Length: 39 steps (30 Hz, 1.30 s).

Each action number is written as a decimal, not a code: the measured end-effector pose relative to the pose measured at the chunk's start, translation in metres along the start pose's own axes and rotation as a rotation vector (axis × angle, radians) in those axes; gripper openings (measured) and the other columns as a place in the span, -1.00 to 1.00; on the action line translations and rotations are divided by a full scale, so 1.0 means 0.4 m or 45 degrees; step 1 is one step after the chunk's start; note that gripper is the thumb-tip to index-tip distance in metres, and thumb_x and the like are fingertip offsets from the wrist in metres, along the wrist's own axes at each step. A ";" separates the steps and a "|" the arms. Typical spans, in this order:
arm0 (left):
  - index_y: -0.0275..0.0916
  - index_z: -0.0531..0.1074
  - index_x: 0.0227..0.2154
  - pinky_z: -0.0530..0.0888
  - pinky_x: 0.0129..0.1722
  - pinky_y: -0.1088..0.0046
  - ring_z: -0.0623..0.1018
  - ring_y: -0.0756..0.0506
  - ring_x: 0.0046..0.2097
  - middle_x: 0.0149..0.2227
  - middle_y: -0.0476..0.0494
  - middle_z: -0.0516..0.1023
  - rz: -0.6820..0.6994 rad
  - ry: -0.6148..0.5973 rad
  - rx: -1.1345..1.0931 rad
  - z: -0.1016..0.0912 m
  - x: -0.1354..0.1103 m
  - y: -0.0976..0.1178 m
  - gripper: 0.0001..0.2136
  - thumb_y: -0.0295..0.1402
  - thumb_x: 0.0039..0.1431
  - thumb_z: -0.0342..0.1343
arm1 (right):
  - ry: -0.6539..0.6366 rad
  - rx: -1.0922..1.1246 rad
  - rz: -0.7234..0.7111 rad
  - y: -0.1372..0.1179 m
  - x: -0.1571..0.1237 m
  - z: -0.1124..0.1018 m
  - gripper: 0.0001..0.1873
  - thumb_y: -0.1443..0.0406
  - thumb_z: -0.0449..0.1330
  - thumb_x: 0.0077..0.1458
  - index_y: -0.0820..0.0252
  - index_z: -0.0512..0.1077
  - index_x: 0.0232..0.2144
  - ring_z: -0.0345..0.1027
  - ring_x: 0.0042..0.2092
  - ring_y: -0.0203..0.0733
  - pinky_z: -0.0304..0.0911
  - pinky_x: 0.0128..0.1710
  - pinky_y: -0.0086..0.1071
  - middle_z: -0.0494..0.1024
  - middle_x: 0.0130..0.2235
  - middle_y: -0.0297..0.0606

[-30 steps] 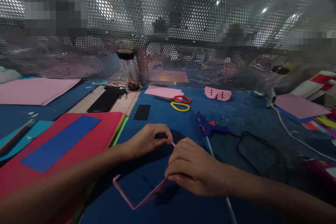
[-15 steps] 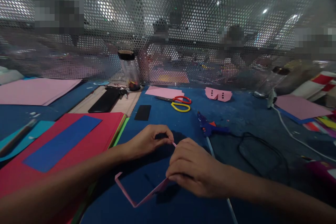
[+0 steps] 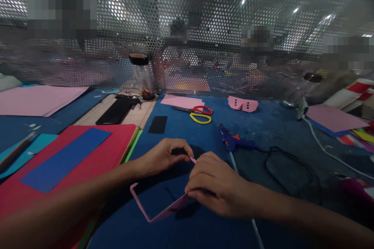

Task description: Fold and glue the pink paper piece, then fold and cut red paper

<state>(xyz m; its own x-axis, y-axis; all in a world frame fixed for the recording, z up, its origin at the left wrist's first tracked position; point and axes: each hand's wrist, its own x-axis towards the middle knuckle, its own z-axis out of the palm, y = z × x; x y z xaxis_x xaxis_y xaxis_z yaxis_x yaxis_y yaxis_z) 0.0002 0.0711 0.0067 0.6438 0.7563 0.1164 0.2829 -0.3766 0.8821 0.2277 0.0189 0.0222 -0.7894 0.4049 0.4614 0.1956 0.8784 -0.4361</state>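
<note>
A folded pink paper strip (image 3: 167, 211) is bent into angled sides above the blue tabletop. My right hand (image 3: 217, 186) is closed around its right side, hiding much of it. Thumb and fingertips of my left hand (image 3: 165, 158) pinch the strip's far end, and a sliver of pink shows between the two hands. The strip's other end stands free at the lower left, with a small bent tip. Beyond my hands lie a small black card (image 3: 157, 124) and scissors (image 3: 197, 113) with red and yellow handles. Right of them rests a blue glue gun (image 3: 233, 140) with a glue stick in it.
Red paper sheets (image 3: 87, 159) with a blue strip (image 3: 67, 159) lie left. A black phone (image 3: 114, 111) and clear jar (image 3: 143, 78) stand behind. A folded pink piece (image 3: 242, 104) with black marks sits near the perforated metal screen (image 3: 204, 58). A black cord (image 3: 271, 155) loops right.
The pink strip's free lower part has risen slightly and tilted. Both hands keep nearly the same place and grip. The view has shifted a little.
</note>
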 end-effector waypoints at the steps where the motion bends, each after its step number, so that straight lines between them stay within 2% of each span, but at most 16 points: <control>1: -0.19 0.58 -0.28 0.47 -0.13 0.41 0.60 -0.06 -0.20 -0.26 -0.04 0.64 -0.004 0.009 0.002 0.000 0.000 -0.001 -0.93 -0.38 0.28 0.19 | -0.002 -0.001 -0.001 0.000 -0.001 0.001 -0.90 0.35 0.12 0.35 0.18 0.45 -0.19 0.38 -0.15 -0.23 0.22 -0.01 -0.21 0.58 -0.24 -0.29; 15: -0.20 0.59 -0.32 0.47 -0.13 0.43 0.61 -0.06 -0.21 -0.29 -0.03 0.66 -0.039 0.102 0.035 -0.002 -0.001 -0.002 -0.91 -0.36 0.28 0.20 | 0.046 0.038 0.026 0.001 0.001 0.000 -0.95 0.36 0.15 0.33 0.17 0.43 -0.20 0.39 -0.16 -0.24 0.21 -0.02 -0.23 0.56 -0.26 -0.29; 20: -0.17 0.57 -0.14 0.50 -0.02 0.35 0.62 -0.10 -0.09 -0.14 -0.07 0.68 -0.036 0.151 0.012 0.001 0.002 -0.001 -0.86 -0.36 0.29 0.17 | 0.060 0.024 0.036 0.004 -0.001 -0.002 -0.93 0.34 0.13 0.35 0.16 0.42 -0.20 0.40 -0.16 -0.24 0.20 -0.01 -0.21 0.56 -0.26 -0.30; 25: -0.16 0.57 -0.13 0.48 0.03 0.33 0.61 -0.10 -0.05 -0.13 -0.06 0.67 -0.073 0.350 0.051 -0.017 0.009 0.007 -0.84 -0.31 0.33 0.12 | 0.089 -0.029 0.027 0.009 0.000 -0.009 -0.93 0.35 0.12 0.35 0.16 0.42 -0.17 0.39 -0.15 -0.21 0.18 0.00 -0.19 0.56 -0.24 -0.28; 31: -0.24 0.54 -0.16 0.53 -0.03 0.25 0.63 -0.14 -0.11 -0.18 -0.14 0.65 -0.156 0.684 0.071 -0.091 0.012 0.011 -0.76 -0.21 0.35 0.07 | 0.166 -0.144 0.060 0.025 0.005 -0.018 -0.93 0.39 0.13 0.33 0.17 0.41 -0.18 0.37 -0.17 -0.20 0.14 -0.04 -0.21 0.57 -0.25 -0.30; 35: -0.23 0.54 -0.18 0.54 -0.05 0.27 0.63 -0.14 -0.15 -0.19 -0.12 0.65 -0.238 0.838 0.107 -0.118 -0.045 0.014 -0.76 -0.17 0.31 0.12 | 0.190 -0.185 0.176 0.037 0.003 -0.011 -0.92 0.37 0.12 0.34 0.17 0.43 -0.21 0.36 -0.16 -0.18 0.12 -0.04 -0.20 0.57 -0.23 -0.28; 39: -0.17 0.55 -0.17 0.52 -0.08 0.31 0.62 -0.18 -0.12 -0.18 -0.08 0.65 -0.360 0.883 0.217 -0.092 -0.123 0.016 -0.74 -0.11 0.31 0.11 | 0.218 -0.196 0.288 0.047 0.001 -0.004 -0.90 0.38 0.13 0.33 0.16 0.45 -0.24 0.37 -0.17 -0.17 0.11 -0.03 -0.19 0.58 -0.24 -0.28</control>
<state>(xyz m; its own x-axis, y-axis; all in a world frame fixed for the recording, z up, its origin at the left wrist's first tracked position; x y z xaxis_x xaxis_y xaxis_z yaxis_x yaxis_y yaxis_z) -0.0558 0.0514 0.0234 -0.0469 0.9773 0.2064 0.5124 -0.1538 0.8449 0.2319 0.0360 0.0155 -0.6092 0.6199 0.4946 0.4511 0.7838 -0.4268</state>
